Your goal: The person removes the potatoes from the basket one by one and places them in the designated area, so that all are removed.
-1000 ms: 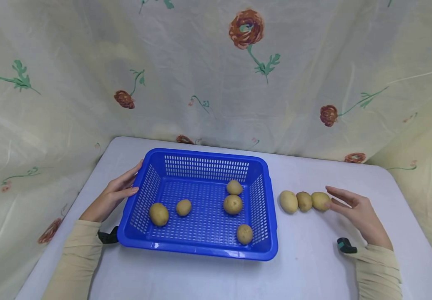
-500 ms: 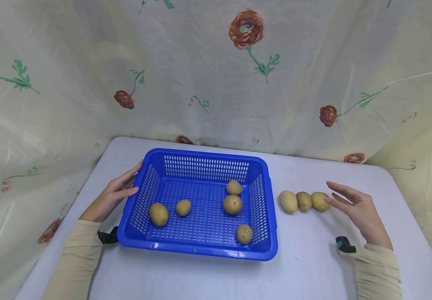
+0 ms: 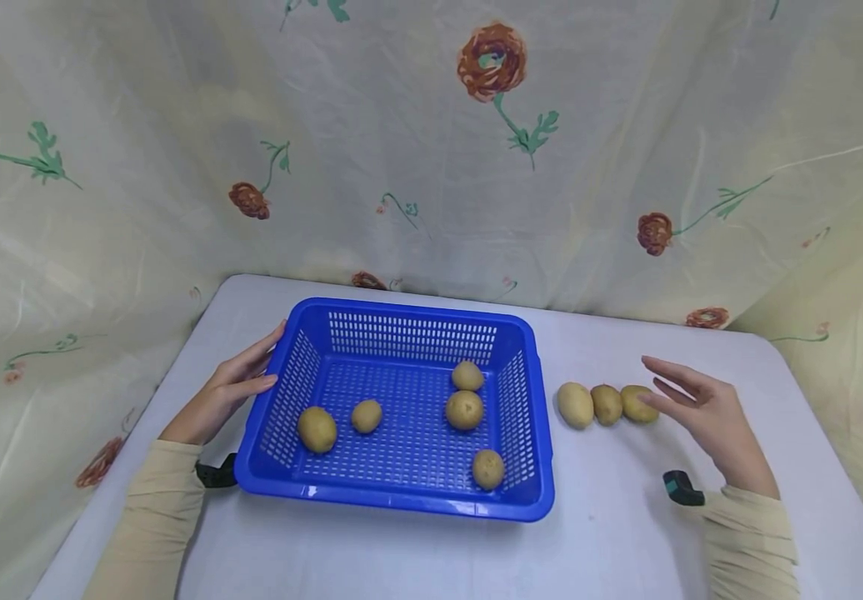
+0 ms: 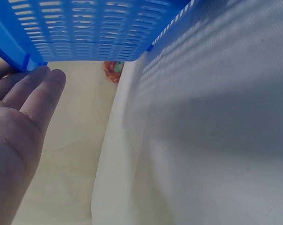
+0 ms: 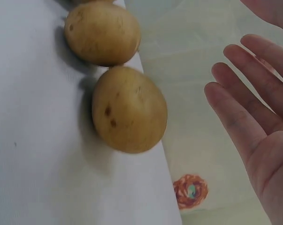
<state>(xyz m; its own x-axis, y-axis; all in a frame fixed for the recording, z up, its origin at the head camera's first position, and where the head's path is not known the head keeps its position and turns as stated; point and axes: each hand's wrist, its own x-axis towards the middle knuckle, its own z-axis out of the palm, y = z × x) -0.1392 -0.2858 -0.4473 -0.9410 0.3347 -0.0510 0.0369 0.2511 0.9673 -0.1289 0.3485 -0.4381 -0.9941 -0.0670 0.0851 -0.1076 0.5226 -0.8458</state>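
Observation:
A blue plastic basket [image 3: 396,493] stands on the table with several potatoes inside, among them a larger potato [image 3: 316,429] at the left and another potato [image 3: 488,469] near the front right corner. Fingers of my left hand [image 3: 225,387] lie nearly straight against the basket's left side, touching it just under the rim. Right of the basket, three potatoes sit in a row: a pale potato [image 3: 576,405], a browner potato [image 3: 606,404] and the rightmost potato [image 3: 637,403]. Over that last one hovers my right hand [image 3: 712,417], fingers spread and relaxed, holding nothing.
The white-covered table [image 3: 611,525] ends at its back edge against a flowered curtain [image 3: 431,150], which also hangs along both sides. A dark wrist mount [image 3: 682,488] sits below the right hand, and another mount [image 3: 216,472] below the left.
My right hand has lifted slightly and shifted a little left above the rightmost potato. The left hand, basket and potatoes stay as they were.

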